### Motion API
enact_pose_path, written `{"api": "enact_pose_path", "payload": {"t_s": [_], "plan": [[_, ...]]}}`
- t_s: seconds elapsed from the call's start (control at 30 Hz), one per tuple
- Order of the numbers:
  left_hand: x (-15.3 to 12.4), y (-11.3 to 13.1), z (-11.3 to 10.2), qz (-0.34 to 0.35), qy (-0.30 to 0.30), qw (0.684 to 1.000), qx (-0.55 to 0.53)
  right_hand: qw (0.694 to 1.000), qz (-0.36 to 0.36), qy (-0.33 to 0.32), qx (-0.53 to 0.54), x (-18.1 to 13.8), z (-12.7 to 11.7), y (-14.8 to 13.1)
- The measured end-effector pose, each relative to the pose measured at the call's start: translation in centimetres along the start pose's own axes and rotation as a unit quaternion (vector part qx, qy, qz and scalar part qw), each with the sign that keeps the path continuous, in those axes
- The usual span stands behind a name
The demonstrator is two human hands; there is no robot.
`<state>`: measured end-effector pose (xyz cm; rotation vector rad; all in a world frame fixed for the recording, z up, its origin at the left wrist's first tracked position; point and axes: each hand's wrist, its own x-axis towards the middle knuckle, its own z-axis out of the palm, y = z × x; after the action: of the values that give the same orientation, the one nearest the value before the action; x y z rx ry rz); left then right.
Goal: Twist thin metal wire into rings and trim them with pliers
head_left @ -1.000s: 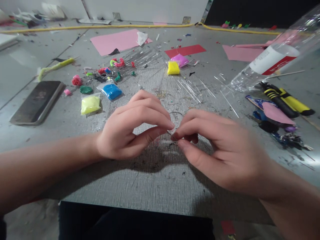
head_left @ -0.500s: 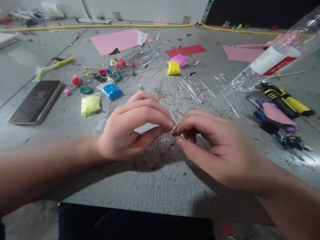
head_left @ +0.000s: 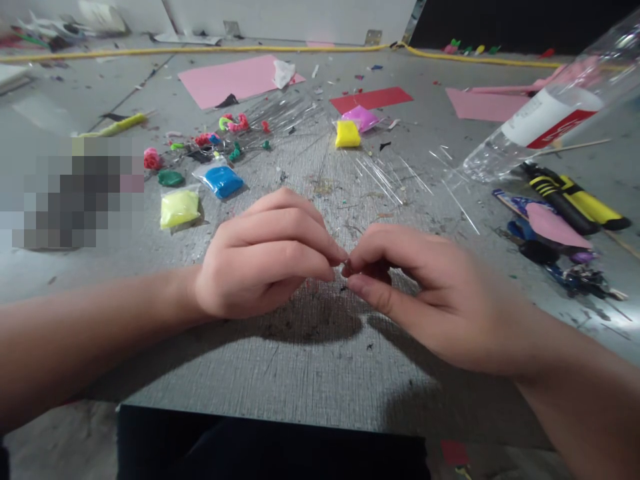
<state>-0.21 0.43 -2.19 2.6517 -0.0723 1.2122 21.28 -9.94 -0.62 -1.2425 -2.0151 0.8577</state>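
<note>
Where the fingertips of the left hand (head_left: 260, 267) and the right hand (head_left: 440, 300) meet just above the grey table (head_left: 310, 373), each hand is closed in a thumb-and-forefinger pinch on a small thin piece (head_left: 345, 267). The piece is almost wholly hidden, so its kind cannot be determined. Beyond the hands lie four small clear packets, each holding one lump of soft coloured material: a yellow-green packet (head_left: 179, 208) and a blue packet (head_left: 223, 180) to the left, and a yellow packet (head_left: 347, 134) touching a magenta packet (head_left: 363, 118) farther back. A clear labelled bottle (head_left: 540, 120) is tilted at right; its contents cannot be determined.
</note>
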Motion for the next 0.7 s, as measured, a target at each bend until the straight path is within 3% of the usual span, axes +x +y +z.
{"api": "enact_pose_path", "payload": {"t_s": [0.27,0.5,0.7], "plan": [[-0.02,-0.47,0.02,-0.004,-0.002,1.0,0.006,0.997,-0.062,0.018,-0.048,-0.03,-0.26,0.31],[-0.31,-0.27,-0.06,0.017,-0.008,0.999,0.048,0.999,-0.022,0.013,-0.041,-0.1,-0.09,0.18],[-0.57,-0.47,-0.46,0.079,-0.013,0.995,0.055,1.0,0.001,-0.002,-0.006,-0.04,-0.11,0.03]]}}
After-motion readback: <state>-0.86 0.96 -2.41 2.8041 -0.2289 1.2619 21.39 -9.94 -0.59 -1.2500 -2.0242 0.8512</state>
